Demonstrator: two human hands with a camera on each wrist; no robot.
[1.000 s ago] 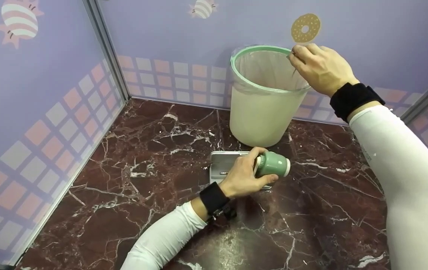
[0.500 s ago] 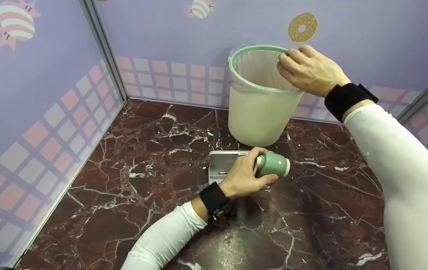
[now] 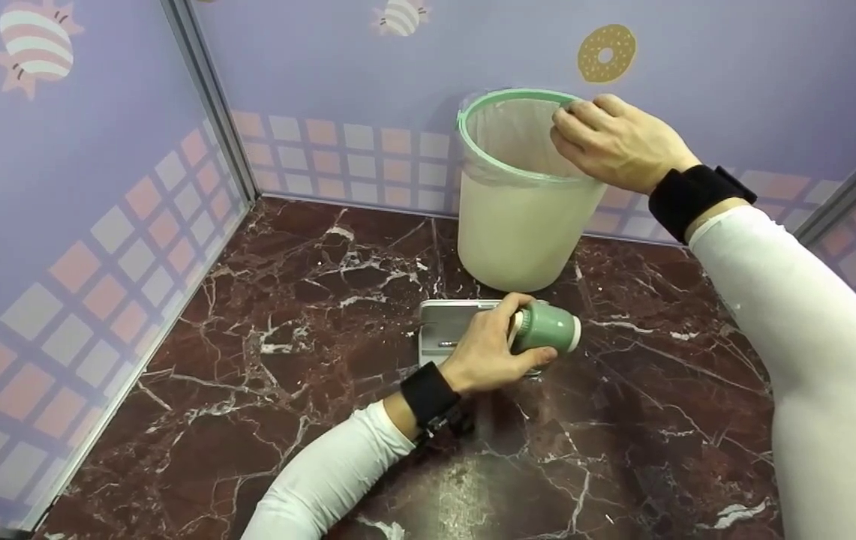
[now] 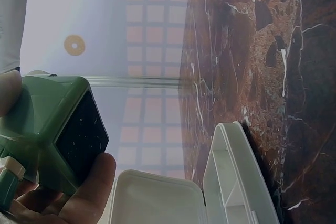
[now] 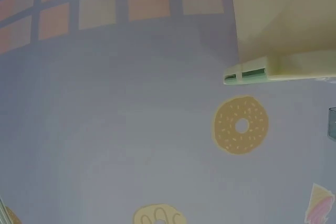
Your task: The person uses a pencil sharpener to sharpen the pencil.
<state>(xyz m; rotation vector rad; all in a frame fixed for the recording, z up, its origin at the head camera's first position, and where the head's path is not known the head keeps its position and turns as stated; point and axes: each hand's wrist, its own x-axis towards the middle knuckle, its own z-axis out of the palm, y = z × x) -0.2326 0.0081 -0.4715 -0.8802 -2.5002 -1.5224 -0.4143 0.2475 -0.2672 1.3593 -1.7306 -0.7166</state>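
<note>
My left hand [image 3: 494, 346] grips a green pencil sharpener [image 3: 549, 330] on its side above an open pencil case [image 3: 446, 321]. In the left wrist view the sharpener [image 4: 47, 124] shows a dark, speckled square face and a small crank at its lower left. The case [image 4: 157, 195] lies unfolded below. Over the right rim of the waste bin [image 3: 521, 232] my right hand [image 3: 619, 142] has its fingers curled down, its fingertips hidden. At the right edge of the right wrist view, a small see-through grey box [image 5: 332, 124] partly shows where that hand works.
The bin has a green rim [image 3: 495, 156] and a clear bag liner [image 3: 506, 135]; it stands against the purple patterned wall [image 3: 337, 75]. A pencil [image 3: 448, 344] lies in the case. White crumbs dot the dark red marbled surface [image 3: 285, 420].
My right hand has shifted slightly left, further over the bin's opening; a thin dark bit seen below its fingers earlier no longer shows. My left hand and the sharpener stay put.
</note>
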